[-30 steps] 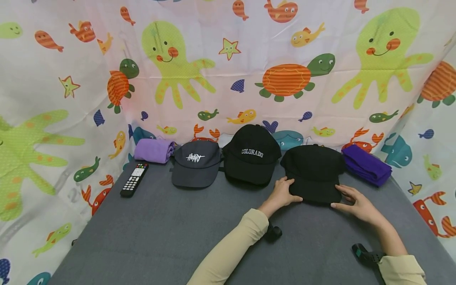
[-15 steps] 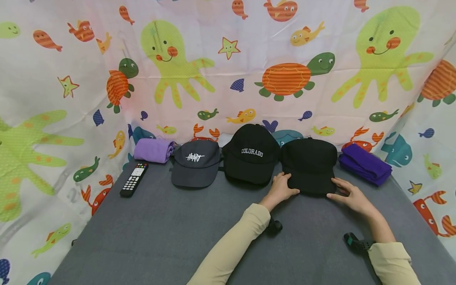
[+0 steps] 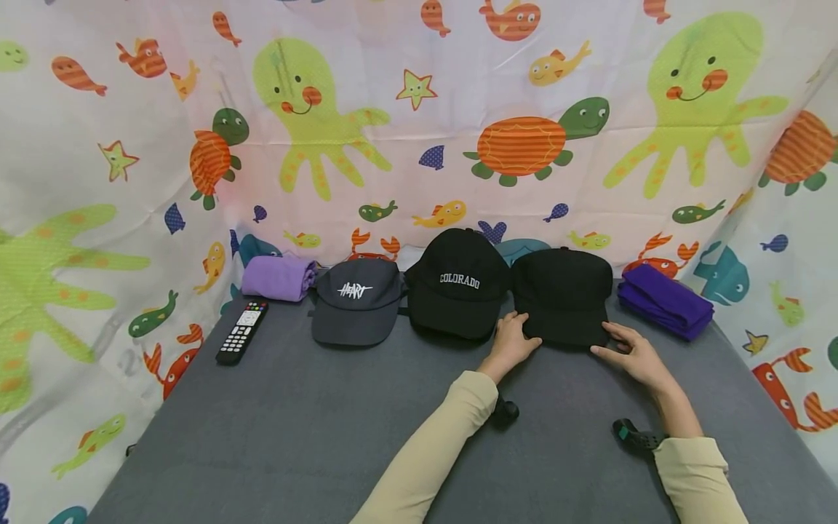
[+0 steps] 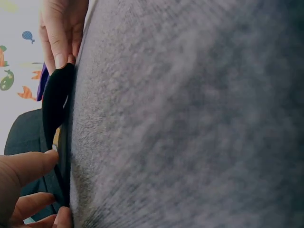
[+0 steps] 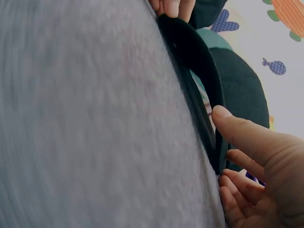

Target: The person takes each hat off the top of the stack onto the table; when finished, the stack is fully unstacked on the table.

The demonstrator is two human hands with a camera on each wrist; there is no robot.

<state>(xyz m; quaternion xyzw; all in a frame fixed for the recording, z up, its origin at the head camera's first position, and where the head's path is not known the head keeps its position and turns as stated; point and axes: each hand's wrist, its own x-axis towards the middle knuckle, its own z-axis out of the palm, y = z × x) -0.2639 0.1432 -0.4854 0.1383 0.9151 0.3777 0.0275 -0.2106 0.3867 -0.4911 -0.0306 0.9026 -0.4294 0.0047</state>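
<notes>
The plain black cap [image 3: 559, 295] already stands in the row – just right of the COLORADO cap [image 3: 460, 284], touching it. Left hand [image 3: 513, 340] and right hand [image 3: 630, 354] rest on its brim with relaxed fingers; only letting go seems left.

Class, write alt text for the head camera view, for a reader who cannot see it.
Two hands, the left hand and the right hand, touch the brim corners of a plain black cap on a grey table. It ends a row with a Colorado cap and a grey cap; a remote and purple cloths flank them.
</notes>
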